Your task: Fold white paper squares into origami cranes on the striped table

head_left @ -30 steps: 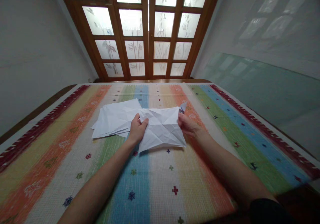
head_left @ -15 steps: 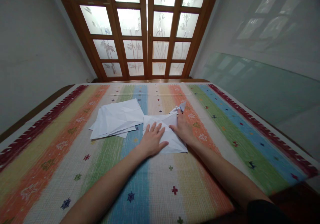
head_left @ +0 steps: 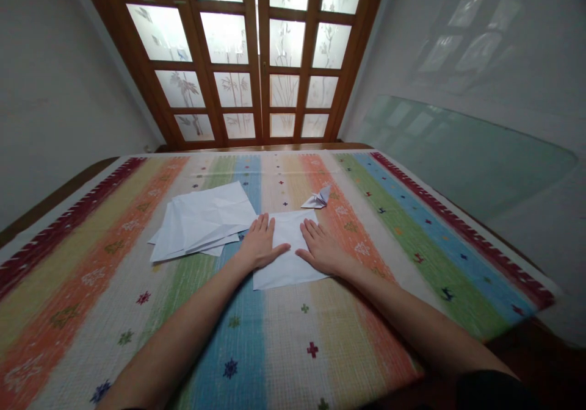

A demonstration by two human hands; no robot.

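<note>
A sheet of white paper [head_left: 288, 269] lies flat on the striped tablecloth in front of me. My left hand [head_left: 262, 243] rests palm down on its left side, fingers stretched forward and thumb out to the right. On the sheet's right side my right hand [head_left: 321, 246] lies flat too, its thumb pointing inward. Just beyond the sheet, at the upper right, sits a small folded paper crane [head_left: 317, 198], touched by neither hand. To the left of my left hand is a loose stack of white paper sheets [head_left: 206, 218], some with crease lines.
The tablecloth [head_left: 183, 337] has coloured stripes with small motifs. Its right edge drops off near my right forearm. Beyond the table stand wooden doors with frosted panes [head_left: 287, 44]. A glass panel [head_left: 458, 147] leans by the right wall.
My right hand has drawn back from beside the paper crane and now lies on the sheet. My left hand has shifted left to the sheet's left side. The view has turned slightly.
</note>
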